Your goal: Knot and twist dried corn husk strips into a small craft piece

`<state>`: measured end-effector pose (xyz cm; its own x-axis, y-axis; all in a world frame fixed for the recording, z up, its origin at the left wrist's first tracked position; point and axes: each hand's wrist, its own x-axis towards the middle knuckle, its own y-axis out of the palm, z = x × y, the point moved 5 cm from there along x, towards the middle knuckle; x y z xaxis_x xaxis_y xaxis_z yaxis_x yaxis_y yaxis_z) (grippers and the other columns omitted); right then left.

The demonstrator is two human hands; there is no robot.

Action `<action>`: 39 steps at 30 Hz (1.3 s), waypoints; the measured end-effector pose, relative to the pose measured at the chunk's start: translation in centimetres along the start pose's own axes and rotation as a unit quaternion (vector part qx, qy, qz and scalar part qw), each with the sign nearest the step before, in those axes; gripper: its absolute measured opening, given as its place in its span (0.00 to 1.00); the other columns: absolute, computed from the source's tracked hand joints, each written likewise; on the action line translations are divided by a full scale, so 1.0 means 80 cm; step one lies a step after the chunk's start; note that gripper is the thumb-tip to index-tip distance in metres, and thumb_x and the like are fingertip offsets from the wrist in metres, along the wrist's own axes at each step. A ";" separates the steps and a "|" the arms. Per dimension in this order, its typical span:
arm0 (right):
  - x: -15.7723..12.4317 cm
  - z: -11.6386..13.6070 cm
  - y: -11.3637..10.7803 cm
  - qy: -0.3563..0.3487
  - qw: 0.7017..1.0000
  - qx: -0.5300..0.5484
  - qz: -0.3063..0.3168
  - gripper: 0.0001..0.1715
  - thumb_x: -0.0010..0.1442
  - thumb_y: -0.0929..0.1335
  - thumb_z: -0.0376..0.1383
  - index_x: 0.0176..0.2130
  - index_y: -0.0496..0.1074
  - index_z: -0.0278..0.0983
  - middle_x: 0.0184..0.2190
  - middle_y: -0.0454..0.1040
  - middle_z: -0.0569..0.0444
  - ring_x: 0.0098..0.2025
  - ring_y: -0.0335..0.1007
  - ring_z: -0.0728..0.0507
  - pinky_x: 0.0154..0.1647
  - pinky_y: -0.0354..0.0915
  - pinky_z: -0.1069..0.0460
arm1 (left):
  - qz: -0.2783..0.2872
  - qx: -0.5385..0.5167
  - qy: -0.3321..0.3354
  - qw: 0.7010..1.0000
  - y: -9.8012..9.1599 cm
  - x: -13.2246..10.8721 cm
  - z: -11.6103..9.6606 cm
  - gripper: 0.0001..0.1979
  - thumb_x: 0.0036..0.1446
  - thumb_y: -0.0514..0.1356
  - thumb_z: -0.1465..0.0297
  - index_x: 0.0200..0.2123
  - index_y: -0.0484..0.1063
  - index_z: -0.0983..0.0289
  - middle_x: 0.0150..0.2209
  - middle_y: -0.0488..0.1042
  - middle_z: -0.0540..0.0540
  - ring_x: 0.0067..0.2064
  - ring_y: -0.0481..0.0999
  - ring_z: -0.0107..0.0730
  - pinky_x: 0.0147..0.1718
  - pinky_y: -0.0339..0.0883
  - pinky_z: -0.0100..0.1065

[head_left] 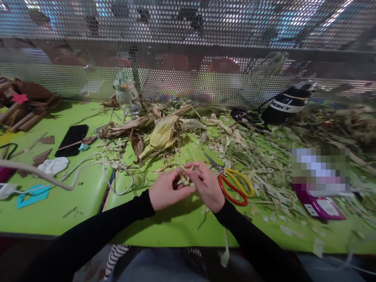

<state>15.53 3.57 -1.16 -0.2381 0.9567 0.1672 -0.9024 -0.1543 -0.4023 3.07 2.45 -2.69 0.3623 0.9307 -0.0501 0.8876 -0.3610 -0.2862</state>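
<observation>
My left hand (167,190) and my right hand (209,187) meet above the green table, fingers curled together. Between the fingertips of both is a small pale-green strip of corn husk (183,180); part of it is hidden by the fingers. Just right of my right hand, scissors (223,171) with red and yellow handles lie with blades toward the back left. Beyond my hands rests a yellowish bundle of corn husk (162,134), its narrow end toward the front left. Brown dried husks (129,129) lie beside it.
Shredded husk scraps (264,164) cover the right side. At the back stand a clear bottle (127,96) and a tilted black bottle (286,105). Left are a phone (72,140), a white cable (102,168) and a blue tag (33,196). A magenta device (321,205) lies right.
</observation>
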 end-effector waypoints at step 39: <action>0.011 0.003 -0.019 -0.016 1.000 -0.020 -0.009 0.10 0.57 0.66 0.41 0.32 0.70 0.36 0.28 0.70 0.55 0.29 0.64 0.48 0.31 0.62 0.53 | 0.048 -0.326 -0.129 0.935 0.007 0.004 0.011 0.20 0.48 0.63 0.56 0.33 0.69 0.68 0.27 0.76 0.54 0.25 0.73 0.24 0.23 0.64 0.25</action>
<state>16.63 4.57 -0.15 -0.2340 0.9507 0.2037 -0.8914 -0.1262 -0.4353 3.46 2.59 -3.68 0.4424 0.8457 -0.2986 0.8702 -0.3243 0.3709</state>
